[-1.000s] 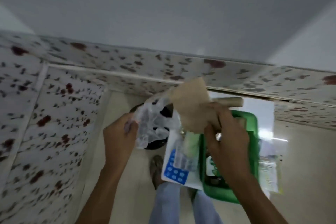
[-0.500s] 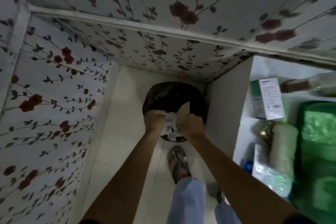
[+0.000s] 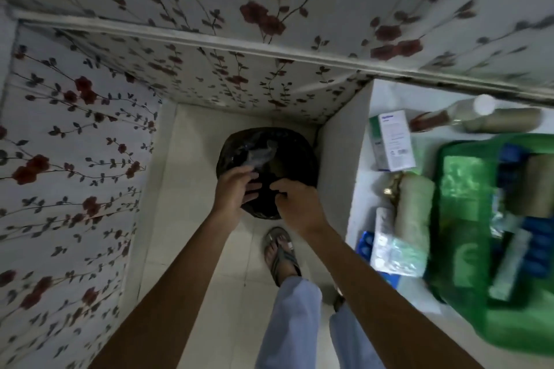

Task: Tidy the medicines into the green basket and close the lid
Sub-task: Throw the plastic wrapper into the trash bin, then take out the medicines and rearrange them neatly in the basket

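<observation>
Both my hands hover over a black-lined bin [image 3: 287, 156] on the floor. My left hand [image 3: 235, 192] has its fingers spread and holds nothing. My right hand [image 3: 296, 204] is beside it, fingers loosely curled, empty as far as I can see. A crumpled clear plastic wrapper [image 3: 260, 154] lies inside the bin. The green basket [image 3: 467, 249] stands on a white counter [image 3: 364, 159] at the right, with blue strips and a brown roll in it. A white-and-green medicine box [image 3: 392, 141], a pale roll [image 3: 415, 210] and blister strips [image 3: 392, 252] lie on the counter beside the basket.
Flowered wallpaper covers the walls on the left and behind the bin. A bottle with a white cap [image 3: 479, 112] lies at the counter's back. My sandalled foot [image 3: 280, 252] stands on the tiled floor just in front of the bin.
My hands came down from the counter to the bin with the plastic and the brown paper. Both hands have let go; the wrapper now lies in the bin.
</observation>
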### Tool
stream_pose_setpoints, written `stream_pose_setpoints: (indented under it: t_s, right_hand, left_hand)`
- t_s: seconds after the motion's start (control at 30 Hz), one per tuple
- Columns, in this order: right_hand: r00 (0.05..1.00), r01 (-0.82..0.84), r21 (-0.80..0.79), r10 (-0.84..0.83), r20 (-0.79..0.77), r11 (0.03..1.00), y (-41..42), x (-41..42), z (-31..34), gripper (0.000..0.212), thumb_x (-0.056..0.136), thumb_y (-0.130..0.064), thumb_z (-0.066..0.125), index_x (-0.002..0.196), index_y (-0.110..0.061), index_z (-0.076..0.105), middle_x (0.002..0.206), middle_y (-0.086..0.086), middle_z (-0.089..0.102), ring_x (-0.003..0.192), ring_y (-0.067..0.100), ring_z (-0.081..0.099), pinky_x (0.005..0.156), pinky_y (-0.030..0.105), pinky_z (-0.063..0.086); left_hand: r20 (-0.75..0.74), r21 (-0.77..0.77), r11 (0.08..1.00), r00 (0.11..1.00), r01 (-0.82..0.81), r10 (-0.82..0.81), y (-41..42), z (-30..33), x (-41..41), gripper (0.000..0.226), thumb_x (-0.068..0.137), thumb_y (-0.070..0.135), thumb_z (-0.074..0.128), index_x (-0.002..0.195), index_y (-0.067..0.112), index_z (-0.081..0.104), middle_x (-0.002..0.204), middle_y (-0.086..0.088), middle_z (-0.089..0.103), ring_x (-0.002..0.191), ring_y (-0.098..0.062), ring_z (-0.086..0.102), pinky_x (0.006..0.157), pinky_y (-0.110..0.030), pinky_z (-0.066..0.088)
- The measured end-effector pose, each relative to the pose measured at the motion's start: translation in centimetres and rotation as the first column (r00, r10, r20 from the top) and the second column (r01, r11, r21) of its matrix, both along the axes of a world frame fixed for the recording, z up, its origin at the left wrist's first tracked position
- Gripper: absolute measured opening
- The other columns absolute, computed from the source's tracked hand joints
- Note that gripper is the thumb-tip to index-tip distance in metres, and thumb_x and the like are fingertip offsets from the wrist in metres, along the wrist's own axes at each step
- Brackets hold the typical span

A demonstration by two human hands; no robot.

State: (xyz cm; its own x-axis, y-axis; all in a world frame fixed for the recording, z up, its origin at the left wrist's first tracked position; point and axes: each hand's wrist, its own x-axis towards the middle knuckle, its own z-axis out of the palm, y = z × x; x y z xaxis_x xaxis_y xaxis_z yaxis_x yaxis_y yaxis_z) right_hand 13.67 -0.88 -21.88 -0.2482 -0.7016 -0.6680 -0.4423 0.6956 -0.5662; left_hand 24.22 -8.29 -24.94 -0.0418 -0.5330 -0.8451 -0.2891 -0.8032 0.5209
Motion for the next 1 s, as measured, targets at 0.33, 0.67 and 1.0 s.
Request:
stream_pose_setpoints:
  t_s: [0.33,0.67,1.0]
  right_hand:
    - [0.972,0.230,-0.453,-0.228,0.058,0.862,10.5,-10.6,17.7,0.031,0.079,-0.004,0.044,0.094,-0.015,0.069,0.075,-0.011,0.065,0.067,0.004,0.064,0.063,0.011,0.048]
    - [0.765,0.522,-0.438,-0.629,-0.138,0.732,21.9,-25.6,20.9,0.028,0.082,-0.007,0.049,0.089,-0.026,0.068,0.070,-0.016,0.070,0.063,0.011,0.067,0.070,0.041,0.057]
    - [0.826,0.470,0.104,-0.396,-0.401,0.876,27.8,-29.7,13.3,0.039,0.082,-0.023,0.064,0.118,-0.009,0.059,0.112,0.013,0.069,0.105,0.027,0.062,0.087,0.029,0.043]
  left_hand:
    - [-0.221,-0.140,0.989,0.972,0.047,-0.077,7.9,15.5,-7.7,0.022,0.093,0.005,0.044,0.096,0.015,0.064,0.089,-0.007,0.068,0.072,-0.018,0.064,0.066,-0.024,0.054]
    - [-0.065,-0.284,0.933,0.967,0.221,-0.248,15.0,18.9,-14.9,0.019,0.086,0.003,0.055,0.089,0.020,0.064,0.088,-0.005,0.065,0.073,-0.018,0.061,0.070,-0.028,0.049]
    - [-0.058,-0.401,0.888,0.961,0.224,-0.269,16.9,19.4,-19.2,0.023,0.088,0.007,0.053,0.085,0.026,0.065,0.085,0.002,0.069,0.063,-0.006,0.062,0.063,-0.021,0.050]
